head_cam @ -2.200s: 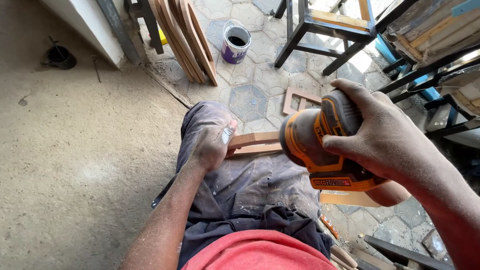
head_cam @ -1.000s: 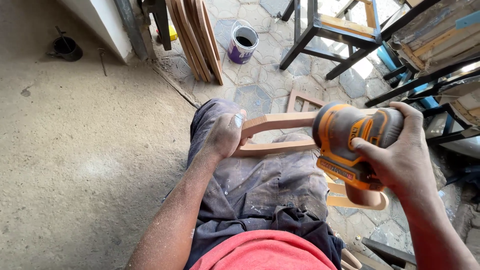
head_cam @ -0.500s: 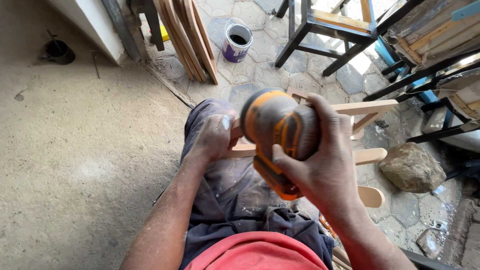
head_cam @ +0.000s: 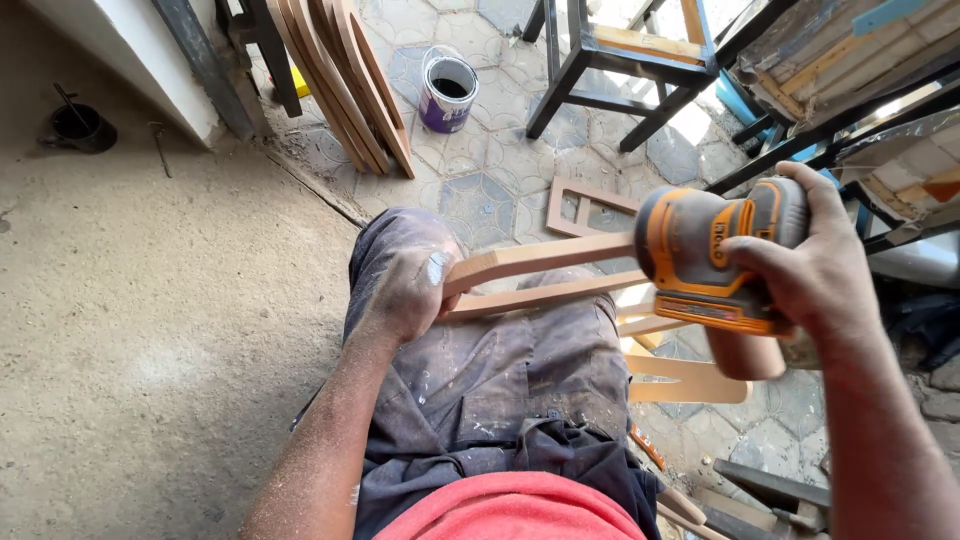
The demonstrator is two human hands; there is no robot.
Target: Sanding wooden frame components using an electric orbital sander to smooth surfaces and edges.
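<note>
Frame: (head_cam: 540,275) pale wooden piece of two slim rails, lying across the person's lap and reaching out to the right.
Left hand: (head_cam: 405,285) dusty, fingers curled shut round the frame's left end, resting on the left knee.
Sander: (head_cam: 700,255) orange and grey power tool, its nose against the right part of the upper rail.
Right hand: (head_cam: 810,265) fingers wrapped tightly over the sander's top and back.
Trousers: (head_cam: 480,370) grey, paint-speckled, under the frame.
Shirt: (head_cam: 510,510) red, at the bottom edge.
Small frame: (head_cam: 585,205) flat on the paving just beyond the knees.
Tin: (head_cam: 448,95) open paint tin, white and purple, farther off.
Curved slats: (head_cam: 345,80) leaning left of the tin.
Chair: (head_cam: 625,60) dark-legged, right of the tin.
Pot: (head_cam: 78,127) black, far left on concrete.
</note>
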